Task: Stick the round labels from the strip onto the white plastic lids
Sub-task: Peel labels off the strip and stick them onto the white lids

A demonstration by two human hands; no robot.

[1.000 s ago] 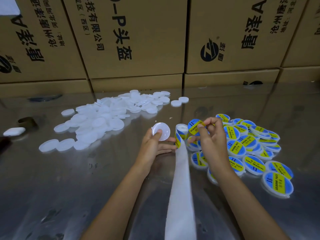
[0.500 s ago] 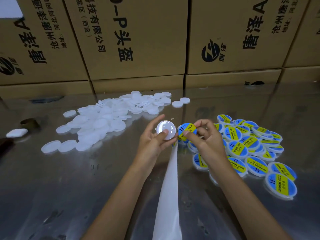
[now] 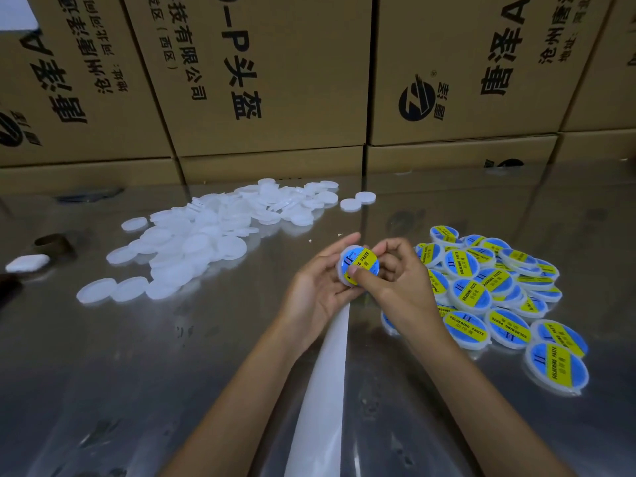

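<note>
1. Your left hand cups 1 white lid, fingers curled behind its rim.
2. Your right hand closes on the same lid, thumb pressing the round label already lying on its face.
3. Bare lids: 1 loose heap at left, too overlapped to count.
4. Labelled lids: 1 pile at right, about 20.
5. Backing strip runs between your forearms across the tabletop.
6. Cardboard boxes wall the rear.

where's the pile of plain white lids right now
In the head view the pile of plain lids lies on the table's far left, before the cardboard boxes, left of both hands.
</note>
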